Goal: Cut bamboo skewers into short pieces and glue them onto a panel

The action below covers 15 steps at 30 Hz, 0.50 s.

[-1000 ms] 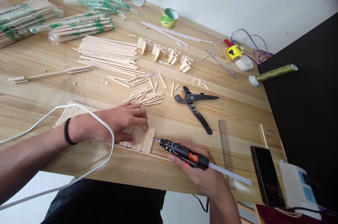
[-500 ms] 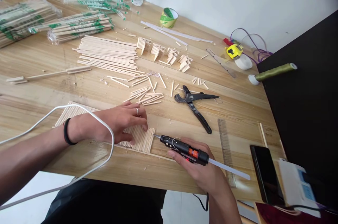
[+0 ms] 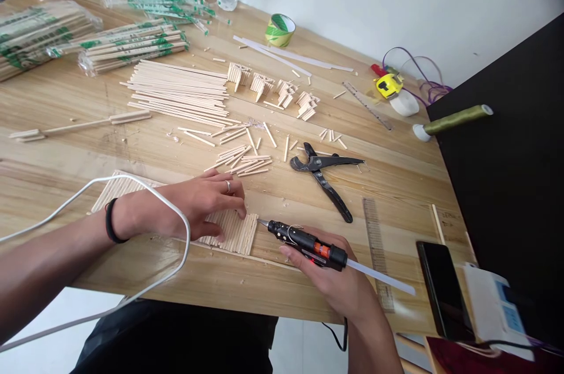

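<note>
My left hand [image 3: 205, 204] lies over a panel of wooden sticks [image 3: 238, 232] laid side by side, fingers spread and thumb and fingertips resting on it. Part of the panel is hidden under that hand and forearm. A long thin stick [image 3: 268, 261] runs along its near edge. In my right hand [image 3: 339, 280] is a black glue gun [image 3: 306, 245], a white glue stick [image 3: 383, 278] jutting from its back. The nozzle points left, at the panel's right end; whether it touches cannot be made out. Short cut sticks [image 3: 244, 161] lie just beyond my left hand.
Black cutters [image 3: 324, 177] and a clear ruler [image 3: 378, 250] lie to the right, near a phone [image 3: 445, 289]. A white cable [image 3: 187, 227] loops over my left forearm. Long sticks [image 3: 180, 89], small stick stacks [image 3: 262, 86], green tape [image 3: 281, 30] and a tape measure [image 3: 389, 86] lie farther back.
</note>
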Each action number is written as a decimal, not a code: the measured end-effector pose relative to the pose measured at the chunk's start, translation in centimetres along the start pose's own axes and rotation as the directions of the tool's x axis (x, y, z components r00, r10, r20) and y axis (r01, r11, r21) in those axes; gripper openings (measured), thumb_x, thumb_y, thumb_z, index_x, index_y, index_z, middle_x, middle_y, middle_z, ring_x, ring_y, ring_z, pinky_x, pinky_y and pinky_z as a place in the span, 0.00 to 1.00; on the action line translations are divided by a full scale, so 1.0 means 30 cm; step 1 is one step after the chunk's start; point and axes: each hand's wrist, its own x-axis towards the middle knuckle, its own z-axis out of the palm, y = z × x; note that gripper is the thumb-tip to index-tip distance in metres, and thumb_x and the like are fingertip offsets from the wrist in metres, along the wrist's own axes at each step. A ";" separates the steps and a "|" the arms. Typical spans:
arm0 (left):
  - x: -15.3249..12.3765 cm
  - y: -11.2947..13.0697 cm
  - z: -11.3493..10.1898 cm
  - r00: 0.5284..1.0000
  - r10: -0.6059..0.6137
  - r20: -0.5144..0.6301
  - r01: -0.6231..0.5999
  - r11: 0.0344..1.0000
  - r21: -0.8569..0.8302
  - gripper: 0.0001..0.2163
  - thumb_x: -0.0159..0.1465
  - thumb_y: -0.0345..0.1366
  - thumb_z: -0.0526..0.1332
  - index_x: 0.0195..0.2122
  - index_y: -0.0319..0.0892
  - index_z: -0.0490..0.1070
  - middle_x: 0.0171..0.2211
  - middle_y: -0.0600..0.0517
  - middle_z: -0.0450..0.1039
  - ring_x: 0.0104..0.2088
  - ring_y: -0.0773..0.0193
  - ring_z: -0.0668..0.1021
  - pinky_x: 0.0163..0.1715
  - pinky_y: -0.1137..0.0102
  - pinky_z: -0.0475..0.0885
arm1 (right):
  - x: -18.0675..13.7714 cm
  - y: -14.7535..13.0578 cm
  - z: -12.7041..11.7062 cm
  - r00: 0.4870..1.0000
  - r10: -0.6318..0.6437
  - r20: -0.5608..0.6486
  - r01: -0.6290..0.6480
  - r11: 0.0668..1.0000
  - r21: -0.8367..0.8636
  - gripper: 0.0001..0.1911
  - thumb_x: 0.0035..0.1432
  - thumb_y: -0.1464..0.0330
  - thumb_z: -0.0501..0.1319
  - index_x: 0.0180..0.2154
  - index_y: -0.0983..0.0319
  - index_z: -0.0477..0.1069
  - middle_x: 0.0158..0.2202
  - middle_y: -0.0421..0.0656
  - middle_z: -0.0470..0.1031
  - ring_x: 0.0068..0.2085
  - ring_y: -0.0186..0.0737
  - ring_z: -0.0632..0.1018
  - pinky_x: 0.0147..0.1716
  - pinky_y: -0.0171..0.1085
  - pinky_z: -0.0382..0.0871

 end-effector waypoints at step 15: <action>-0.001 -0.002 0.000 1.000 -0.015 -0.018 0.014 1.000 -0.017 0.16 0.63 0.26 0.70 0.51 0.45 0.74 0.49 0.48 0.75 0.51 0.52 0.75 0.57 0.57 0.65 | 0.003 0.006 0.002 1.000 -0.019 -0.012 0.019 0.998 0.056 0.23 0.63 0.49 0.68 0.26 0.58 0.69 0.24 0.37 0.67 0.28 0.39 0.69 0.28 0.37 0.66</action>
